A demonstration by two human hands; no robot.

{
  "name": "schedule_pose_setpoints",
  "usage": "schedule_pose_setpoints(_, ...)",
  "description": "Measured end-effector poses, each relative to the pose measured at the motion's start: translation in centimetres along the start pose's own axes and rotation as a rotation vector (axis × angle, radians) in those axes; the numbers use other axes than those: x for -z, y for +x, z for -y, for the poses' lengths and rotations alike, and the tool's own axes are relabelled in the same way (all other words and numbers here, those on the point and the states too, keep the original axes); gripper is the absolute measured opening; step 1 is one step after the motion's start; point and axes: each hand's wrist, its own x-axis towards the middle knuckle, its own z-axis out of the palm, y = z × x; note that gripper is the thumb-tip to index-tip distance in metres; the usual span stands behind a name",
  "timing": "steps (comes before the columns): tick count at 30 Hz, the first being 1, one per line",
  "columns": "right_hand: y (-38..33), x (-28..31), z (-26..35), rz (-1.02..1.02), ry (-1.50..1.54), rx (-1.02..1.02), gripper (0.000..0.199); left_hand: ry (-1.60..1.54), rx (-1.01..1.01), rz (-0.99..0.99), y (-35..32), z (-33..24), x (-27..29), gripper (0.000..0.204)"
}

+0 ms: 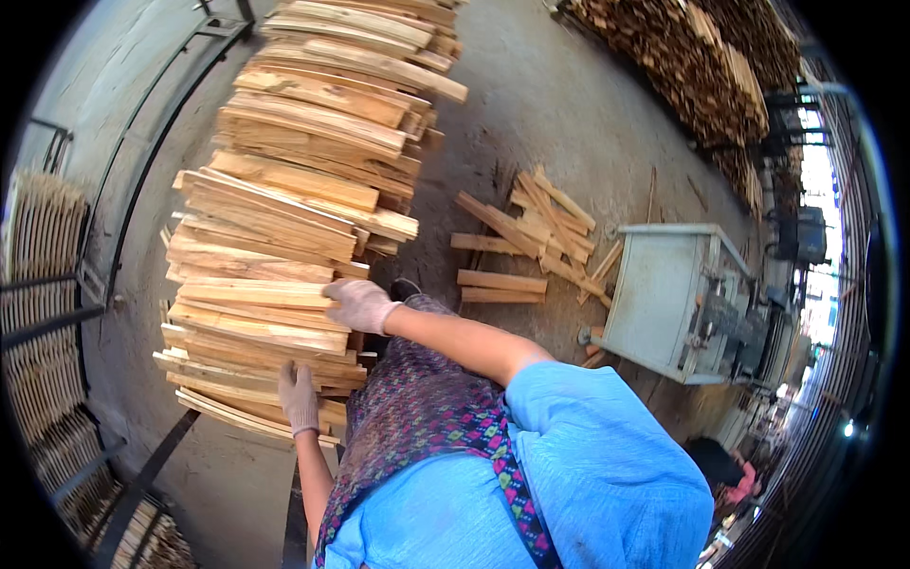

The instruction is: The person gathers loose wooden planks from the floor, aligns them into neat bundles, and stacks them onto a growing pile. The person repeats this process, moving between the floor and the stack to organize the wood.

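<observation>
The person stands against a tall, uneven stack of pale rough-sawn wooden slats [294,218], which leans through the left half of the view from the lower left up to the top edge. The gloved left hand [300,398] lies flat on the end of the lowest layers, fingers pressed together and pointing up. The gloved right hand [358,305] rests higher, on the slat ends near the middle of the stack, fingers curled over the edge of one board; whether it actually pinches a board cannot be told.

The stack looks risky. The layers overhang each other at different angles and many ends stick out past those below, so a push or a pull at the middle could, in all likelihood, slide the upper layers toward the person or off to the side. Splintered ends could also catch the thin gloves.

To the right, on the grey concrete floor [550,95], lies a loose scatter of short wooden offcuts [531,237], just beside a pale boxy metal machine [664,299]; these would trip a backward step. Dark metal rails [114,237] hem in the left side, and another long heap of stacked timber [682,66] runs along the far right.
</observation>
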Motion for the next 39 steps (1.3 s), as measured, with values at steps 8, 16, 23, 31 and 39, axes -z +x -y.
schedule_pose_setpoints(8,-23.9,9.8,-21.8,0.077,-0.064,-0.967,0.047,0.138,-0.007,0.281,-7.4,-0.4,-2.7,0.035)
schedule_pose_setpoints(16,-47.6,4.9,-27.6,0.347,-0.228,-1.045,0.043,0.143,-0.321,0.576,-6.5,-7.7,-10.5,0.025)
schedule_pose_setpoints(23,-43.9,-3.5,-26.3,0.036,0.44,-0.91,0.055,0.238,-0.424,0.551,-6.4,-11.0,-12.6,0.026)
schedule_pose_setpoints(31,-40.4,10.3,-28.0,0.15,0.197,-0.921,0.054,0.319,-0.473,0.516,-5.6,-19.9,-17.5,0.033)
schedule_pose_setpoints(39,-39.4,13.1,-37.4,0.074,0.068,-0.943,0.046,0.171,-0.41,0.71,-0.3,-25.0,-29.9,0.034)
